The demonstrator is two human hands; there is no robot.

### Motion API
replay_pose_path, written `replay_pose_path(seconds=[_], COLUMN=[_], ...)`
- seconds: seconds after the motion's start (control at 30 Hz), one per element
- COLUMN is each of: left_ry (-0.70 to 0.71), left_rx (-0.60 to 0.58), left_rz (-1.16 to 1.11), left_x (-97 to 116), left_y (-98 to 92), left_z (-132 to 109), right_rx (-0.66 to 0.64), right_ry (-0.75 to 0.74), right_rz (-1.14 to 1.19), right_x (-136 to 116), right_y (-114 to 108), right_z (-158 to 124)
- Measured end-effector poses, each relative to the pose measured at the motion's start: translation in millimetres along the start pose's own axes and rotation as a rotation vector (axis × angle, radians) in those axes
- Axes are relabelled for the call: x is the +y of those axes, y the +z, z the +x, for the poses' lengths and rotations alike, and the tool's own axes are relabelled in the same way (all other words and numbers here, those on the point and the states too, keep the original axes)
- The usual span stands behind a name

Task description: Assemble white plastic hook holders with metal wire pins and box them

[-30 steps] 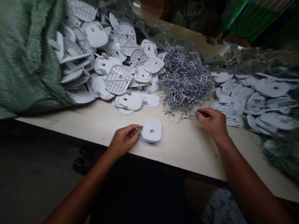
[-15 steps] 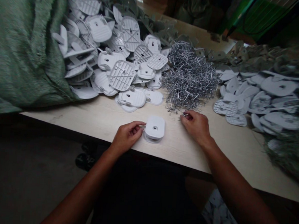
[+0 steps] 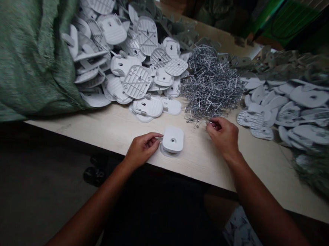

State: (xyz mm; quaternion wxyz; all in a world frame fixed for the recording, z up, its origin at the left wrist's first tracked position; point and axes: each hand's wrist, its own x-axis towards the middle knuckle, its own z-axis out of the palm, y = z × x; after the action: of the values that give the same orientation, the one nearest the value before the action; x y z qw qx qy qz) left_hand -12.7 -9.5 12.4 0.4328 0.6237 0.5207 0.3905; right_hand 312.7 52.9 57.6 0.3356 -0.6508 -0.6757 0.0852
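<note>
Head: white part (image 3: 173,140) between hands (image 3: 142,149), nearer left.

Smooth, matt plastic piece (image 3: 173,135)

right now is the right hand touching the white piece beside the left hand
Apart: the head view shows a plain strip of tabletop between the right hand and the white piece.

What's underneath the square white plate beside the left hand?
Below the white plate, a rounded greyish rim shows at the near edge, over the wooden tabletop. The plate covers the rest, so anything between is hidden.
</note>
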Motion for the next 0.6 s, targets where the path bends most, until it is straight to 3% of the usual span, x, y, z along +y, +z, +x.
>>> replay_pose_path(seconds=[0.2, 0.43, 0.6], left_ry=[-0.017, -0.013, -0.013], left_rx=[0.008, 0.015, 0.02], left_rz=[-0.006, 0.001, 0.029], left_x=[-3.5, -4.9, -5.0], left_y=[0.9, 1.9, 1.9], left_z=[-0.1, 0.0, 0.2], right_rx=[-0.033, -0.067, -0.076], right_ry=[-0.073, 0.01, 0.144], right_rz=[0.029, -0.064, 0.091], right_x=[1.9, 36.7, 50.1], right_y=[-9.7, -26.0, -34.8], right_z=[2.2, 3.3, 6.7])
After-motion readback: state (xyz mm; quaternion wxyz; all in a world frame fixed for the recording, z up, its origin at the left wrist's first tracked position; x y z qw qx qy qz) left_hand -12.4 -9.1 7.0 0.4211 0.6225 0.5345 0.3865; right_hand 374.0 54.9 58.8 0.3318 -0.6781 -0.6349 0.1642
